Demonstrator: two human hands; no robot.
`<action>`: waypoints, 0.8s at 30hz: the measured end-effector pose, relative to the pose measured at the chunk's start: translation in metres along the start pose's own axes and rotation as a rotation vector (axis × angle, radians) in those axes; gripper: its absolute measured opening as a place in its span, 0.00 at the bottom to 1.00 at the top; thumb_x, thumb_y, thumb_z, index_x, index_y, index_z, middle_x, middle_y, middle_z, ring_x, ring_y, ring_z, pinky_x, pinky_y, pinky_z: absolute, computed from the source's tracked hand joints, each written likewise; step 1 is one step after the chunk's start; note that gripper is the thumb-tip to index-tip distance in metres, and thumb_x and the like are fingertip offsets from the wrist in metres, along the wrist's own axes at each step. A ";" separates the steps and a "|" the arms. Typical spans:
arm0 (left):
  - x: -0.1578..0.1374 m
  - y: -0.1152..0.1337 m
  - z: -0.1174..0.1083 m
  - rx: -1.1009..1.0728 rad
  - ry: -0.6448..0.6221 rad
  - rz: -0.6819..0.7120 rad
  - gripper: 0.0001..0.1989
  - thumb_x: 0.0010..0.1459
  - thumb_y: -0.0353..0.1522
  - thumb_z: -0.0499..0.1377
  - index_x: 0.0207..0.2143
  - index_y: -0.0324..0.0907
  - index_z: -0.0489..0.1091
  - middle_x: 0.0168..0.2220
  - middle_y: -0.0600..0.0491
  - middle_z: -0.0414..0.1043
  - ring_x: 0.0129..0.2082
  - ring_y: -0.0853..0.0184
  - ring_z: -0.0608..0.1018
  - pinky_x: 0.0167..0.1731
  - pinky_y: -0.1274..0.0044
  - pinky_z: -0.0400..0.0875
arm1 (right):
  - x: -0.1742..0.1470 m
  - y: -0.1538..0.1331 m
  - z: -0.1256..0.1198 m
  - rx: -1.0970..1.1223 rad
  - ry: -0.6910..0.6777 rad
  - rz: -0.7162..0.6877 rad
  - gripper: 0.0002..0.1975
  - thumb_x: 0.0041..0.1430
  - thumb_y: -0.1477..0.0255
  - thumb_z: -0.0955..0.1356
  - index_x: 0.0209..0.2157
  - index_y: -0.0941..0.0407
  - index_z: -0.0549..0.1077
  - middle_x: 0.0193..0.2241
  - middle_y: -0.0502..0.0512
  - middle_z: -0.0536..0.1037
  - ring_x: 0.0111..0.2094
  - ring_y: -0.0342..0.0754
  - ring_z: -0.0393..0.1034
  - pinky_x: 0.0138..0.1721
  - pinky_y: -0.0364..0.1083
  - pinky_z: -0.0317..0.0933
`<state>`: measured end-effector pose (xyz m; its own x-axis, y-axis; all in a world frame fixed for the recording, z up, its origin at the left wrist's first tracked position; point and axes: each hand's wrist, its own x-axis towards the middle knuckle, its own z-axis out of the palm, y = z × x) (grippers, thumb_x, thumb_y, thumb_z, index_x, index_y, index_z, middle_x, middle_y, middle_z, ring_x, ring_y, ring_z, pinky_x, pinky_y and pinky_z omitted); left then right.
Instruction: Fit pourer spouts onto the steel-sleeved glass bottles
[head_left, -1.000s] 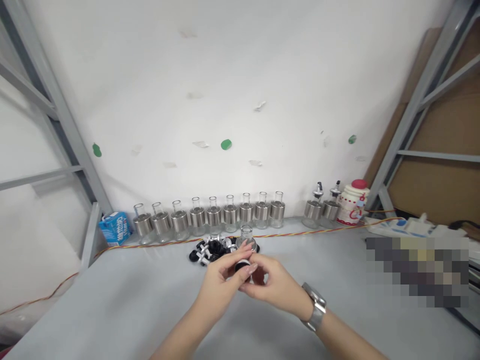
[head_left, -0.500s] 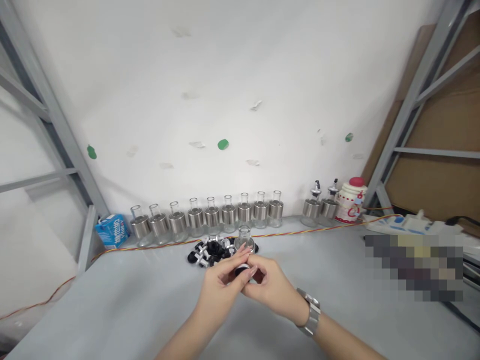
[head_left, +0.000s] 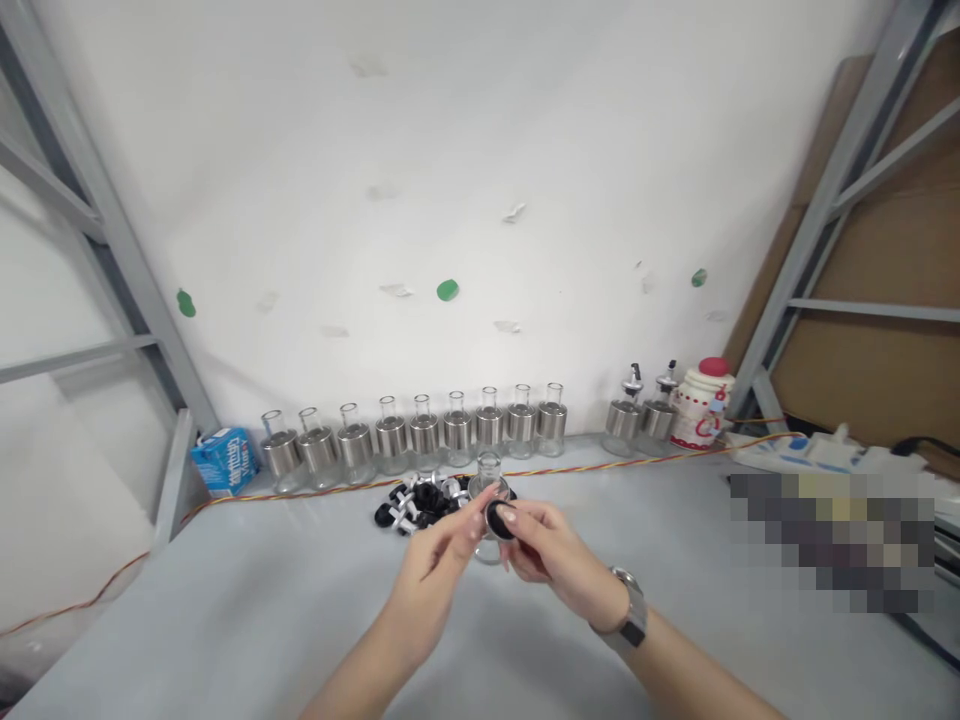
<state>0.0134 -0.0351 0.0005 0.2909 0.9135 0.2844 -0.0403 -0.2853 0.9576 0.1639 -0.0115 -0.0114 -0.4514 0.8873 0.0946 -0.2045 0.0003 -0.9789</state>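
My right hand (head_left: 551, 550) pinches a bottle pourer (head_left: 498, 520), its round black face with a silver rim turned towards me. My left hand (head_left: 442, 555) is closed at the pourer's left edge, thumb and fingertips pressed together against it. Directly behind the hands stands a clear glass bottle (head_left: 489, 466) with an open neck, its body partly hidden by my fingers. Left of that bottle lies a pile of black and silver pourer parts (head_left: 424, 497), partly covered by my left hand.
Along the wall stands a row of several open glass bottles with steel sleeves (head_left: 391, 434). Two bottles with pourers fitted (head_left: 623, 418) stand right, beside a red-lidded jar (head_left: 701, 405). A blue carton (head_left: 225, 462) is far left. A twisted cable (head_left: 585, 467) crosses the grey table (head_left: 247, 610).
The pourer has turned so its black face shows, and it has moved slightly up and right. My hands have separated a little, uncovering the base of the bottle behind them.
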 end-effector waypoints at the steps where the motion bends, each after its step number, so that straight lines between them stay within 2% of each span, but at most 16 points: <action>1: 0.000 0.000 0.000 0.048 -0.004 0.020 0.20 0.54 0.37 0.53 0.49 0.45 0.64 0.51 0.52 0.64 0.51 0.61 0.66 0.51 0.69 0.60 | 0.000 -0.001 -0.001 0.075 -0.004 0.031 0.20 0.51 0.56 0.62 0.20 0.59 0.63 0.10 0.43 0.60 0.11 0.33 0.41 0.13 0.38 0.34; 3: 0.000 -0.001 0.000 0.146 0.025 0.056 0.22 0.49 0.34 0.58 0.49 0.47 0.64 0.49 0.54 0.67 0.48 0.62 0.69 0.48 0.72 0.63 | -0.001 -0.001 -0.001 0.157 -0.011 0.069 0.22 0.52 0.54 0.60 0.21 0.59 0.63 0.10 0.43 0.61 0.10 0.33 0.40 0.13 0.38 0.33; 5: 0.000 -0.004 0.001 0.215 0.076 0.075 0.20 0.48 0.32 0.59 0.47 0.47 0.66 0.46 0.54 0.70 0.42 0.64 0.73 0.45 0.74 0.67 | -0.001 -0.001 0.000 0.148 -0.021 0.103 0.24 0.53 0.52 0.58 0.20 0.59 0.63 0.09 0.45 0.62 0.09 0.33 0.41 0.12 0.38 0.33; 7: 0.001 -0.007 0.001 0.249 0.114 0.081 0.17 0.48 0.31 0.58 0.44 0.46 0.69 0.42 0.53 0.73 0.37 0.65 0.75 0.41 0.75 0.69 | -0.001 -0.001 0.002 0.092 -0.019 0.131 0.27 0.53 0.50 0.56 0.18 0.59 0.63 0.09 0.46 0.62 0.08 0.33 0.43 0.11 0.38 0.34; 10: 0.001 -0.010 0.000 0.257 0.200 0.075 0.14 0.47 0.31 0.60 0.39 0.45 0.72 0.39 0.52 0.74 0.34 0.66 0.75 0.38 0.76 0.70 | -0.002 -0.001 0.004 -0.083 -0.011 0.121 0.32 0.55 0.50 0.49 0.15 0.59 0.63 0.08 0.46 0.58 0.09 0.35 0.46 0.12 0.38 0.38; 13: 0.004 -0.010 -0.003 0.170 0.313 0.024 0.13 0.45 0.33 0.61 0.37 0.43 0.72 0.35 0.51 0.74 0.32 0.66 0.75 0.35 0.76 0.70 | -0.006 -0.002 0.001 -0.340 0.092 -0.101 0.31 0.59 0.56 0.47 0.20 0.59 0.66 0.10 0.46 0.58 0.12 0.37 0.51 0.16 0.39 0.46; 15: 0.007 -0.008 -0.004 0.045 0.342 -0.018 0.14 0.44 0.34 0.62 0.36 0.41 0.72 0.31 0.51 0.74 0.29 0.67 0.75 0.31 0.77 0.70 | -0.008 -0.004 -0.002 -0.584 0.192 -0.320 0.22 0.60 0.59 0.51 0.30 0.59 0.66 0.16 0.47 0.63 0.18 0.39 0.56 0.21 0.40 0.52; 17: 0.010 -0.006 -0.004 -0.065 0.344 -0.038 0.13 0.43 0.34 0.62 0.35 0.40 0.72 0.27 0.53 0.74 0.27 0.69 0.74 0.28 0.78 0.69 | -0.009 -0.005 -0.006 -0.890 0.207 -0.488 0.15 0.58 0.62 0.57 0.38 0.58 0.64 0.22 0.50 0.67 0.23 0.42 0.60 0.25 0.41 0.55; 20: 0.012 -0.003 -0.004 -0.111 0.325 -0.056 0.13 0.43 0.33 0.62 0.33 0.39 0.72 0.26 0.53 0.73 0.26 0.70 0.73 0.27 0.80 0.68 | -0.008 -0.004 -0.010 -1.219 0.168 -0.586 0.12 0.57 0.65 0.60 0.40 0.58 0.62 0.27 0.53 0.70 0.25 0.43 0.63 0.26 0.42 0.56; 24: 0.012 -0.003 -0.003 -0.085 0.300 -0.070 0.12 0.42 0.33 0.63 0.33 0.40 0.72 0.26 0.54 0.73 0.26 0.71 0.72 0.27 0.81 0.67 | -0.005 -0.002 -0.011 -1.319 0.200 -0.616 0.09 0.60 0.68 0.57 0.38 0.58 0.62 0.28 0.54 0.71 0.25 0.43 0.65 0.26 0.41 0.57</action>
<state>0.0137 -0.0221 0.0007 0.0011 0.9785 0.2062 -0.1134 -0.2048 0.9722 0.1758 -0.0108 -0.0117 -0.4411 0.6387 0.6304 0.6571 0.7083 -0.2579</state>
